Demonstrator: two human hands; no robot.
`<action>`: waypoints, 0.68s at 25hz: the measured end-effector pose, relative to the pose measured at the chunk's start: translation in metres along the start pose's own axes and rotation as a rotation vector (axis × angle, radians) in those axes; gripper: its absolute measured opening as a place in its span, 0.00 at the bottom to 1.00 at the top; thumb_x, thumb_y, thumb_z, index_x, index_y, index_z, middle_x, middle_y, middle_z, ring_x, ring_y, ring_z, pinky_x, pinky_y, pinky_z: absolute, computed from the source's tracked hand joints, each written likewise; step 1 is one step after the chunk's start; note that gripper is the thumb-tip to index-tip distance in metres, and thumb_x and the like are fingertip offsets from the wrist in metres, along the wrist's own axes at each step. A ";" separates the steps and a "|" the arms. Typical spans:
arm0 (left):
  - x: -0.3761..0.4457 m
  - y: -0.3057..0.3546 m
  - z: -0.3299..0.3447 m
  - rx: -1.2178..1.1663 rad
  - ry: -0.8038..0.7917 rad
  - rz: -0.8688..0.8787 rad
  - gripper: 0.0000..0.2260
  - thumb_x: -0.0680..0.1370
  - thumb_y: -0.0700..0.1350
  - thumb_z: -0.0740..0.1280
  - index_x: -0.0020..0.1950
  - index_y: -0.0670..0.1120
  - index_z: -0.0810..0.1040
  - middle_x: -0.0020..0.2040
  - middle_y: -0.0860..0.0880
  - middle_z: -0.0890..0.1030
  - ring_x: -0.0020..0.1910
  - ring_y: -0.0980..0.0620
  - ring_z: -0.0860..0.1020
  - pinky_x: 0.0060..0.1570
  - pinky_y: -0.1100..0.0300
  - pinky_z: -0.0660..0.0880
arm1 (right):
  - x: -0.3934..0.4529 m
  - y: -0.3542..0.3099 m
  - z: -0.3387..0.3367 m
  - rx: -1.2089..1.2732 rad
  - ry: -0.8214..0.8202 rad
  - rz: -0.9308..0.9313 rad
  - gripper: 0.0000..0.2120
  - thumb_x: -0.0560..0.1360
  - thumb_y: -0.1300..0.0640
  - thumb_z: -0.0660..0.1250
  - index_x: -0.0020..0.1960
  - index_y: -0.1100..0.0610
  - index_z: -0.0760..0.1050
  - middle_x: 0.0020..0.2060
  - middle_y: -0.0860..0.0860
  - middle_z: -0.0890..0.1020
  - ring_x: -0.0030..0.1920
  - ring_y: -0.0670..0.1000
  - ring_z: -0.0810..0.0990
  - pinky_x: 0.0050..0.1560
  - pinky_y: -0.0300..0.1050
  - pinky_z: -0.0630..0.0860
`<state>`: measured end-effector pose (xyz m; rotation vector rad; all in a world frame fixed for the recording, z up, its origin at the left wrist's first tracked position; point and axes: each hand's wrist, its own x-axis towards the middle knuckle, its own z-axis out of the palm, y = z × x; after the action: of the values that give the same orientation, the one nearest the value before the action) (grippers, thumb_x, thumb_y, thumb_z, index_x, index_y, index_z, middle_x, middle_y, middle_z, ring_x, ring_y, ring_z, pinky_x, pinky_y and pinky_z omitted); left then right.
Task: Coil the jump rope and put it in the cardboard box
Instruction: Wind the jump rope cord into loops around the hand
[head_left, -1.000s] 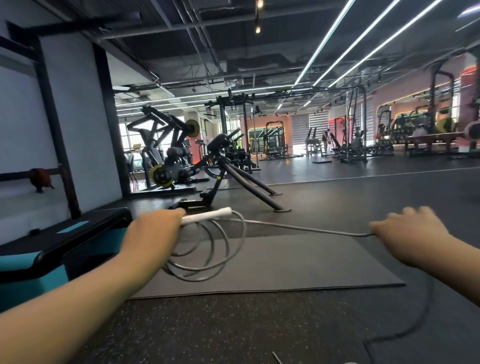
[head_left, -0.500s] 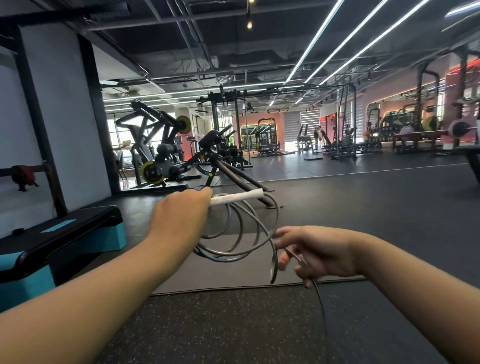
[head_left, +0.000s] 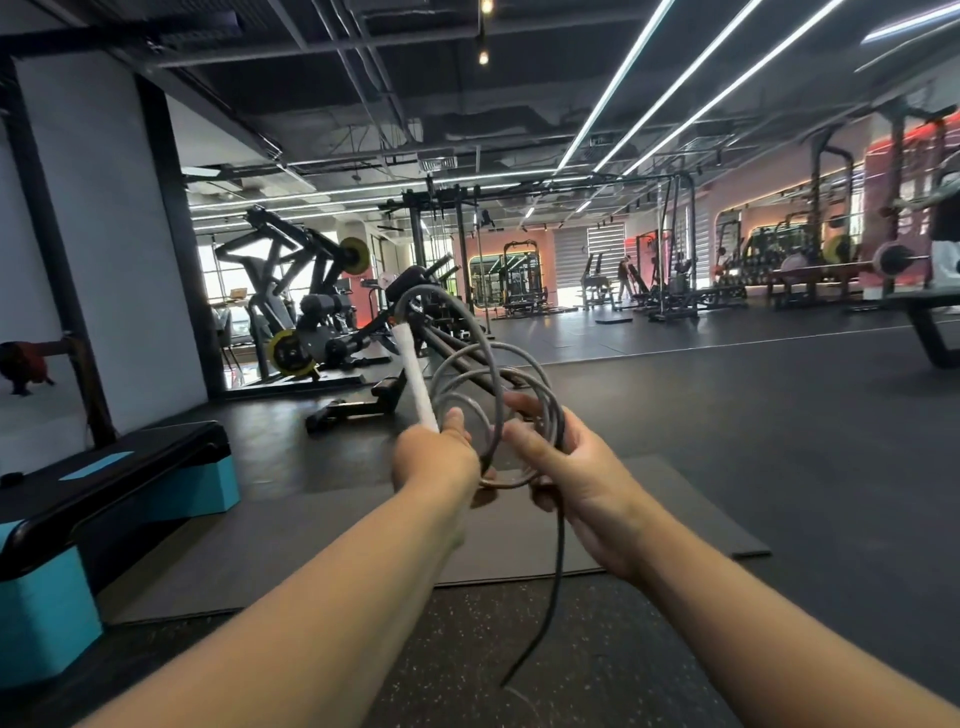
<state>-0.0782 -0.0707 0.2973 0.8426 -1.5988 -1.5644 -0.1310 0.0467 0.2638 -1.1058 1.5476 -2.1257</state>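
The left hand (head_left: 434, 460) is closed in a fist around the white handle (head_left: 415, 376) of the jump rope (head_left: 493, 395), which points up and away. The right hand (head_left: 566, 467), just beside it, curls its fingers (head_left: 524, 402) around the grey loops held in the air above a dark mat (head_left: 649, 519), and a loose end hangs down toward the floor

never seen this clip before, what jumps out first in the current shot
Two bare forearms reach into the middle of the frame, where the left hand grips a white handle pointing up and the right hand gathers grey loops of jump rope. A loose tail of rope hangs from the right hand toward the floor. At lower left sits a black and teal step platform, with gym machines filling the background.
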 end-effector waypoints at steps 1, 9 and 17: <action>-0.004 -0.002 0.007 -0.067 -0.015 -0.082 0.16 0.81 0.56 0.64 0.51 0.43 0.80 0.44 0.42 0.83 0.36 0.43 0.79 0.36 0.51 0.79 | -0.002 0.001 0.008 0.016 0.043 -0.036 0.21 0.67 0.46 0.79 0.58 0.49 0.81 0.45 0.47 0.87 0.35 0.44 0.78 0.31 0.39 0.68; -0.057 0.019 0.016 -0.325 -0.219 -0.293 0.20 0.85 0.54 0.56 0.45 0.42 0.79 0.41 0.43 0.82 0.37 0.46 0.78 0.34 0.57 0.74 | -0.006 0.023 0.038 0.029 0.466 -0.143 0.06 0.77 0.53 0.73 0.44 0.54 0.83 0.34 0.47 0.87 0.36 0.43 0.84 0.38 0.43 0.81; -0.041 0.000 -0.001 -0.240 -0.223 -0.274 0.11 0.72 0.53 0.73 0.52 0.50 0.81 0.49 0.51 0.82 0.47 0.48 0.79 0.50 0.49 0.76 | -0.002 0.000 0.021 -0.503 0.487 -0.244 0.13 0.79 0.51 0.69 0.36 0.50 0.76 0.26 0.44 0.77 0.29 0.40 0.75 0.31 0.31 0.68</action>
<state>-0.0563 -0.0357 0.2951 0.8027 -1.4500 -2.0606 -0.1148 0.0334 0.2661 -0.9992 2.3795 -2.3562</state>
